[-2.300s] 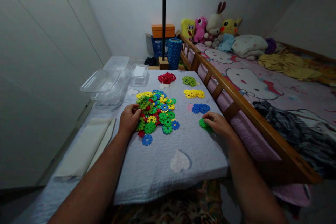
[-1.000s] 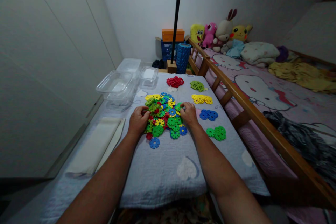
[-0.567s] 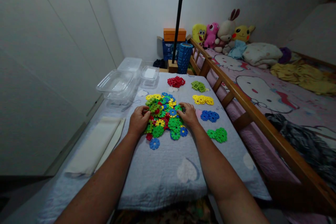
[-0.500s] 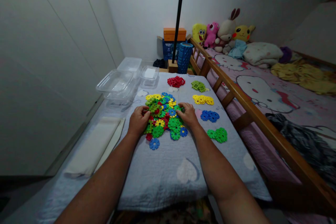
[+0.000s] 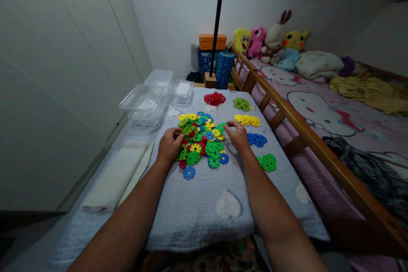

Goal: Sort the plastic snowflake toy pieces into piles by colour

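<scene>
A mixed pile of plastic snowflake discs (image 5: 204,140) in red, yellow, blue and two greens lies in the middle of the cloth. My left hand (image 5: 170,144) rests at the pile's left edge with fingers curled; a bit of dark red shows between thumb and forefinger, too small to make out. At the pile's upper right, my right hand (image 5: 237,136) pinches a green snowflake disc (image 5: 221,127). Sorted by colour are a red group (image 5: 214,98), a light green group (image 5: 241,104), a yellow group (image 5: 247,120), a blue group (image 5: 257,140) and a green group (image 5: 268,162).
Clear plastic containers (image 5: 142,98) stand at the back left, with a smaller lidded box (image 5: 182,89) beside them. Folded cream cloth (image 5: 117,176) lies on the left. A wooden bed rail (image 5: 288,125) runs along the right side. Behind the table rises a black pole (image 5: 217,21).
My right hand has moved right, away from the middle of the pile, with the green snowflake disc at its fingertips. My left hand has stayed at the pile's left edge.
</scene>
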The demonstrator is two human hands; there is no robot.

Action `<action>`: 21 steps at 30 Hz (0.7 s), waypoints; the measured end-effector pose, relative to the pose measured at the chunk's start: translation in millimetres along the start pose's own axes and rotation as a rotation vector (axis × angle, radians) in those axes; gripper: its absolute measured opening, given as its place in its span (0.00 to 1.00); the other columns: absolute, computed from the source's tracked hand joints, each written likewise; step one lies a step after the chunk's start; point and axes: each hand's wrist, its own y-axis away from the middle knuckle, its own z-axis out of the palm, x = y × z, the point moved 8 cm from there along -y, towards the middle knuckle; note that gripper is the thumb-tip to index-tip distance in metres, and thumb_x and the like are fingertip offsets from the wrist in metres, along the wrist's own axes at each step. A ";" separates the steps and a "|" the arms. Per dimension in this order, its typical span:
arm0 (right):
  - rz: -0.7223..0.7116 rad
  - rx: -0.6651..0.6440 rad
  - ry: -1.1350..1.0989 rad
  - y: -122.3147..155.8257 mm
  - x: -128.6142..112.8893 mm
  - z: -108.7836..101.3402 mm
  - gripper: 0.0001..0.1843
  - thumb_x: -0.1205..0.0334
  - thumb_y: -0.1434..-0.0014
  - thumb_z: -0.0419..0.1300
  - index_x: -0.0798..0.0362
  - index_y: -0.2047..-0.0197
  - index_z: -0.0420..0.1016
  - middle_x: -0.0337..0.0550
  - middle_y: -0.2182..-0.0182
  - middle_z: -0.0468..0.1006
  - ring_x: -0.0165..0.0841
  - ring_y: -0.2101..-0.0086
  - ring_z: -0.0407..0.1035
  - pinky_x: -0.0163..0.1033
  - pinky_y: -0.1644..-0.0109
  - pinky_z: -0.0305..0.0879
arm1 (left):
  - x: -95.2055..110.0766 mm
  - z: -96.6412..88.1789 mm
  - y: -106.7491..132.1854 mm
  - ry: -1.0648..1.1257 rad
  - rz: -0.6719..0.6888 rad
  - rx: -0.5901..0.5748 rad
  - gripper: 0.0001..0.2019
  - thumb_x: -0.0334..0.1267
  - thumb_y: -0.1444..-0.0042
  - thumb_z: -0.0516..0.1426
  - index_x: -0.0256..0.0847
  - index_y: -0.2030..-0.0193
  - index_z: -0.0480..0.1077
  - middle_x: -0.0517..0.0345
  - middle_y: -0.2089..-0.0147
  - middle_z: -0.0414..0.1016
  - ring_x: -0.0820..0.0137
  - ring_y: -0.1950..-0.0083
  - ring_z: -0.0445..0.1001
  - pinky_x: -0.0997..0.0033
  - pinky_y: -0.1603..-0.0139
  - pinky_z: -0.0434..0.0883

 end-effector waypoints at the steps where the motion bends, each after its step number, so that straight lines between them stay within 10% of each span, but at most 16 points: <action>1: 0.000 0.005 -0.010 -0.3 -0.4 -6.5 0.18 0.45 0.42 0.63 0.52 0.61 0.79 0.47 0.61 0.83 0.41 0.56 0.75 0.48 0.44 0.67 | 0.0 0.0 0.1 -0.001 0.000 -0.001 0.13 0.46 0.44 0.55 0.42 0.57 0.74 0.53 0.55 0.76 0.63 0.57 0.76 0.60 0.47 0.73; 21: 0.188 -0.033 0.301 94.1 68.2 -170.4 0.19 0.45 0.46 0.63 0.49 0.60 0.83 0.49 0.59 0.83 0.45 0.56 0.75 0.48 0.51 0.70 | -1.5 -0.1 -2.6 -0.013 0.005 0.001 0.16 0.47 0.46 0.55 0.41 0.57 0.74 0.52 0.55 0.77 0.62 0.57 0.77 0.59 0.47 0.73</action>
